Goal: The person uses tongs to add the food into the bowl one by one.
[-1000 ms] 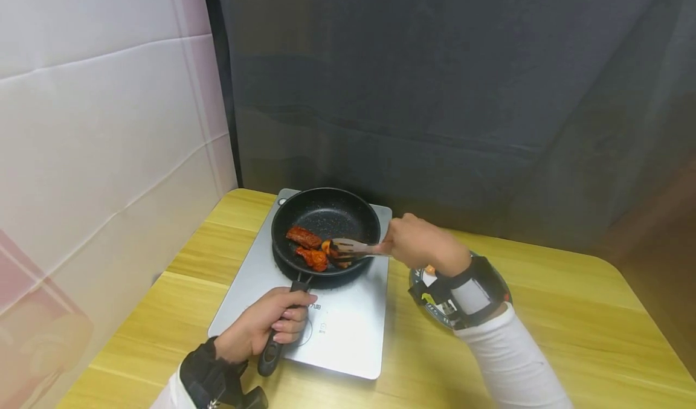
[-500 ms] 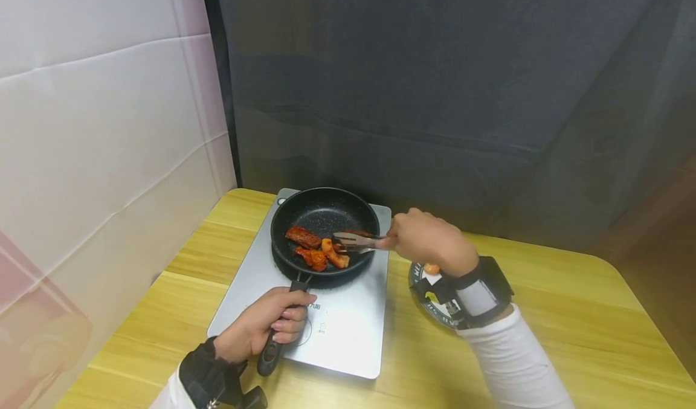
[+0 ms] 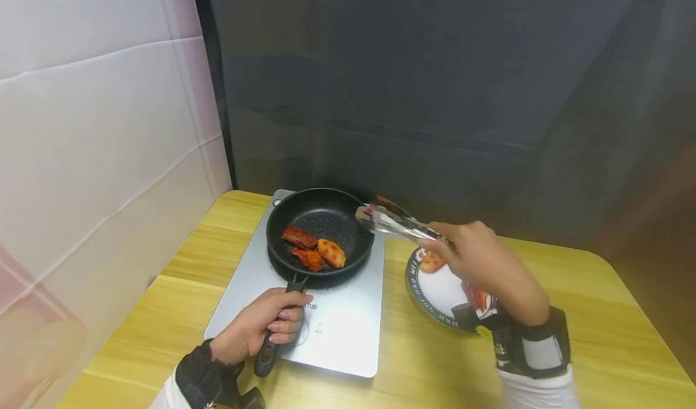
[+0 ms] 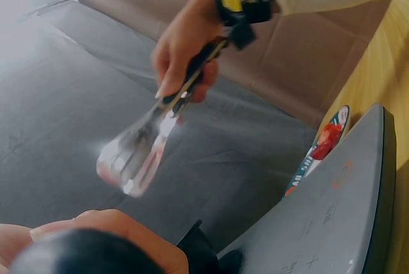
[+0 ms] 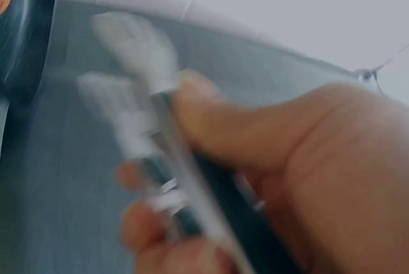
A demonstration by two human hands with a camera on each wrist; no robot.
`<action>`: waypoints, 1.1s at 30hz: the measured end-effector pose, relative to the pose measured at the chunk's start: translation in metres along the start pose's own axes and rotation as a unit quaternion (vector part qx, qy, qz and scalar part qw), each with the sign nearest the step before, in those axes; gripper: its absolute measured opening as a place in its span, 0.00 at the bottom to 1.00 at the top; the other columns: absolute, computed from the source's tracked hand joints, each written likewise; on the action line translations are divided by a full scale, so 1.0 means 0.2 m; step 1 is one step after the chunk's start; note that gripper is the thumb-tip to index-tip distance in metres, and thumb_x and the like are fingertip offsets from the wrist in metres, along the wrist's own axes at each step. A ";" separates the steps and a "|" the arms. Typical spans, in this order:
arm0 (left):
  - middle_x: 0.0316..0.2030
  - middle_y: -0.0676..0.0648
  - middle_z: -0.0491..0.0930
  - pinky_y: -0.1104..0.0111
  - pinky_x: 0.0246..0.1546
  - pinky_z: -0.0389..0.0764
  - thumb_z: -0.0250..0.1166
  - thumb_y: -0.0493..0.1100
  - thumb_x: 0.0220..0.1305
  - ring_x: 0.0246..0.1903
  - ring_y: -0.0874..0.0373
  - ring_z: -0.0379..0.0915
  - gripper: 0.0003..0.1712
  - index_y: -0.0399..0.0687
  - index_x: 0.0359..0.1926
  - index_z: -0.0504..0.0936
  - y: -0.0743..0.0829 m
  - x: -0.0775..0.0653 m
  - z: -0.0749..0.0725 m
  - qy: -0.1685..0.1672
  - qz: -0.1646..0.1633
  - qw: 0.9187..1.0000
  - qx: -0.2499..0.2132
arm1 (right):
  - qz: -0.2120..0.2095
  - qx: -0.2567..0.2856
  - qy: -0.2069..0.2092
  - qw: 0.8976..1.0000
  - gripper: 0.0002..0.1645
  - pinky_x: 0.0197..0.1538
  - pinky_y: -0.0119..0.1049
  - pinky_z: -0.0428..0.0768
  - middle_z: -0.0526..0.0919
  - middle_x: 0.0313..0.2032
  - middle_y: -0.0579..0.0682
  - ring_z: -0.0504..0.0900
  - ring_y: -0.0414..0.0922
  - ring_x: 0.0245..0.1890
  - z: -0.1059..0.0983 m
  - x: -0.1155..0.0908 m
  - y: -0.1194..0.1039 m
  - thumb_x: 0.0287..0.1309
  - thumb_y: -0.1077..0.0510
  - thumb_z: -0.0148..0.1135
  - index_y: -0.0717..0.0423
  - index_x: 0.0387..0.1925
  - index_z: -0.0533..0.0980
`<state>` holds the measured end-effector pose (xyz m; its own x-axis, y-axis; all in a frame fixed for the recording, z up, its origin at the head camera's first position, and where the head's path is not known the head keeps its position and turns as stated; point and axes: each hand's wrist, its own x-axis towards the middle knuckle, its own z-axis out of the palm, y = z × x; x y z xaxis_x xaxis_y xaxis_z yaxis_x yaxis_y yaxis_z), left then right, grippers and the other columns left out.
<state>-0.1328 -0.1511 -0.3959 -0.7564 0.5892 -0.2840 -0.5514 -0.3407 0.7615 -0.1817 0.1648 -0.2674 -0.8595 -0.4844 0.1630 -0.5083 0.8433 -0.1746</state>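
Observation:
My left hand [image 3: 266, 324] grips the black handle [image 3: 265, 360] of a frying pan [image 3: 326, 215] on a silver induction cooker [image 3: 348, 348]. Three pieces of food lie in the pan's near half: a dark red slab of meat [image 3: 299, 237], a red-orange chunk [image 3: 308, 259] and a golden-orange piece [image 3: 331, 253]. Higher and to the right, my right hand [image 3: 486, 264] holds metal food tongs [image 3: 399, 223], their tips over the pan's right rim. Their arms [image 4: 137, 149] stand apart in the left wrist view, with no food seen between them. Motion blurs the tongs in the right wrist view.
A round plate [image 3: 414, 291] with a dark lettered rim stands right of the cooker, partly under my right forearm. It carries an orange piece [image 3: 432, 262] and red meat [image 3: 475, 297]. A dark curtain [image 3: 380, 95] hangs behind the table, a pale one [image 3: 98, 155] at the left.
The tongs have let go of the golden-orange piece, which now lies in the pan. My right hand has moved up and right with them, uncovering more plate. The left hand keeps its grip.

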 end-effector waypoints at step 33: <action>0.10 0.58 0.53 0.79 0.03 0.52 0.52 0.39 0.61 0.05 0.71 0.51 0.15 0.49 0.20 0.57 0.00 0.00 0.00 -0.003 0.005 1.000 0.000 | 0.162 0.075 -0.023 0.984 0.30 0.27 0.41 0.73 0.77 0.24 0.51 0.74 0.46 0.24 0.35 -0.31 0.64 0.60 0.41 0.48 0.63 0.47 0.74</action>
<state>-0.1322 -0.1507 -0.3961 -0.7596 0.5901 -0.2736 -0.5446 -0.3470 0.7635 -0.1965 0.2867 -0.3674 -0.9773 -0.2094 0.0320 -0.2071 0.9131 -0.3513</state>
